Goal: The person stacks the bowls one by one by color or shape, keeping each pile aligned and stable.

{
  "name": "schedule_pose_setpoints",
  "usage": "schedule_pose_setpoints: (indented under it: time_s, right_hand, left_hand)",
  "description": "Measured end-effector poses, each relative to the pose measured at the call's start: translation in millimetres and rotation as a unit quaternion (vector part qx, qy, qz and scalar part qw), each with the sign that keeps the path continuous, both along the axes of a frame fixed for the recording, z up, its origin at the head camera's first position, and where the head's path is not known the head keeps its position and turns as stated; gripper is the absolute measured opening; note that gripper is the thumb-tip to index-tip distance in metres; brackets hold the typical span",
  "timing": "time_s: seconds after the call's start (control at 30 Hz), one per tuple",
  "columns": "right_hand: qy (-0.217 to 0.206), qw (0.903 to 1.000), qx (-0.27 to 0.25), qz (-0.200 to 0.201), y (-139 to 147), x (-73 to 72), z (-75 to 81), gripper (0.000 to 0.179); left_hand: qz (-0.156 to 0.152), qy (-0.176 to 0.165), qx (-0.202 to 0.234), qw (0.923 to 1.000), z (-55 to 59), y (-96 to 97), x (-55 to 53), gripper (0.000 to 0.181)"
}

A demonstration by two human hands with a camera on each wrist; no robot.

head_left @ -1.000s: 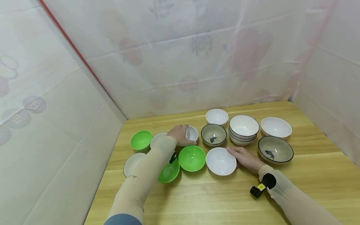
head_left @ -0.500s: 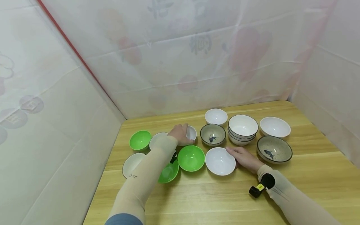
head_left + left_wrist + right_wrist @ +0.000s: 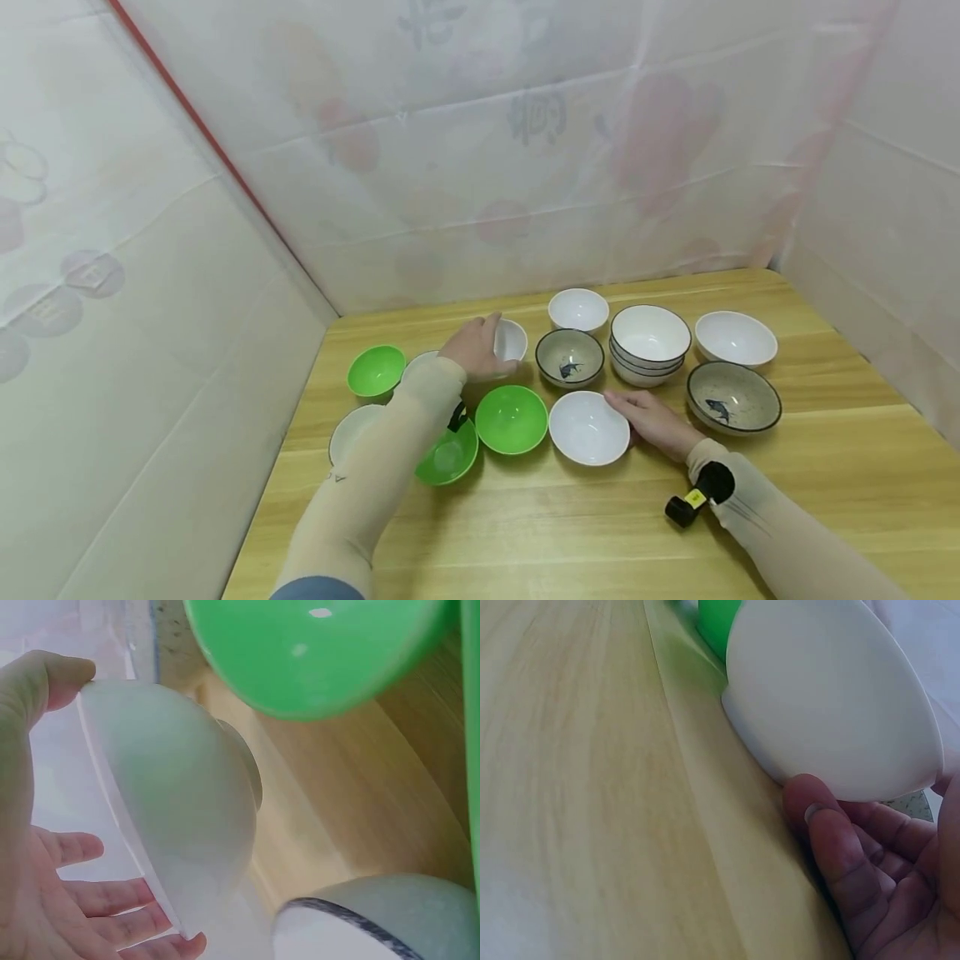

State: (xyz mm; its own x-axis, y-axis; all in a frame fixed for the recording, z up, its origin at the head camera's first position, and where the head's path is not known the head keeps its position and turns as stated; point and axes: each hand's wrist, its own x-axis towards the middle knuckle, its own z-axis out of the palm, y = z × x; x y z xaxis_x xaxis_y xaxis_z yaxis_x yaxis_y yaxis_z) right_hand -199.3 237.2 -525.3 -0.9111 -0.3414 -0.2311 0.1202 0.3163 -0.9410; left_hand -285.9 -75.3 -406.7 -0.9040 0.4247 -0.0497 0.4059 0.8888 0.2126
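My left hand grips a small white bowl by its rim at the middle back of the table. In the left wrist view, the thumb lies at one side of this bowl's rim and the fingers at the opposite side; its foot ring appears raised off the wood. My right hand holds the right edge of another white bowl, which stands on the table. In the right wrist view, its fingers curl under that bowl's side. The left hand and arm partly hide the bowls behind them.
A green bowl stands between the hands, another green bowl beside the left forearm. Patterned grey bowls, a stack of white dark-rimmed bowls and several other bowls stand around. Cloth walls enclose the wooden table.
My left hand has moved slightly up and away with the small white bowl. The right hand and its bowl have stayed in place.
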Motion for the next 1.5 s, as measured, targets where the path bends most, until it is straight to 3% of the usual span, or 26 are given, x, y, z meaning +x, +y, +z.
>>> schedule_pose_setpoints:
  time_s: [0.3, 0.6, 0.8, 1.0, 1.33, 1.5]
  right_hand:
    - [-0.009, 0.9999, -0.005, -0.006, 2, -0.4, 2.3, 0.062]
    - [-0.007, 0.9999, -0.013, 0.002, 1, -2.3, -1.1, 0.064]
    - [0.002, 0.9998, -0.016, 0.014, -1, -0.7, 2.4, 0.062]
    - [-0.017, 0.9972, -0.068, 0.028, 2, -1.9, 0.4, 0.061]
    - [-0.019, 0.9934, -0.102, 0.048, 5, -1.6, -0.2, 0.056]
    - [0.005, 0.9926, -0.112, 0.044, 6, -0.2, -2.9, 0.050]
  left_hand:
    - [-0.057, 0.033, 0.030, 0.9974, 21.6, 13.4, 24.5, 0.105]
    - [-0.111, 0.066, 0.050, 0.9903, 28.5, 32.0, 51.4, 0.103]
    - [-0.133, 0.072, 0.043, 0.9875, 30.3, 41.0, 63.8, 0.102]
    - [-0.154, 0.069, 0.035, 0.9851, 30.0, 48.7, 71.8, 0.105]
    - [-0.183, 0.078, 0.031, 0.9796, 22.2, 57.6, 84.4, 0.104]
    - [-0.197, 0.080, 0.019, 0.9769, 18.4, 64.4, 94.0, 0.103]
